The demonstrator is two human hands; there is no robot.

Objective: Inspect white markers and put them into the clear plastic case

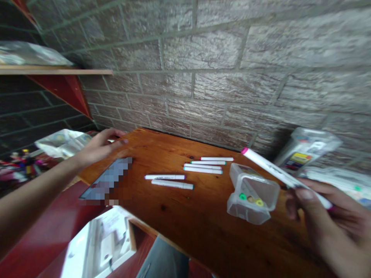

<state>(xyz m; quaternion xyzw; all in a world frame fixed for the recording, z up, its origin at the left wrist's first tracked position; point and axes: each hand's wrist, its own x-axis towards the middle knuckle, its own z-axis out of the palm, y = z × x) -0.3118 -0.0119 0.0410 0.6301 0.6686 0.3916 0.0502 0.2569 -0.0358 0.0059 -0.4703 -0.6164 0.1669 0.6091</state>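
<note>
Between the thumb and fingers of my right hand (321, 216) is a white marker (278, 173) with a pink end, tilted up to the left above the table. Just left of it, a clear plastic case (252, 195) lies open, with green and yellow marker ends showing inside. Several white markers (203, 168) lie side by side on the tabletop, and a separate pair (172, 184) sits nearer to me. My left hand (101, 144) is stretched out over the table's left end with its fingers apart, holding nothing, beyond a partly pixelated flat dark device (101, 181).
A brick wall (179, 88) runs behind the wooden table (179, 216). Clear plastic packages (310, 148) stand at the right by the wall. An open white box (98, 247) is below the front edge. A shelf (55, 72) juts out at upper left, above a white bag (62, 143).
</note>
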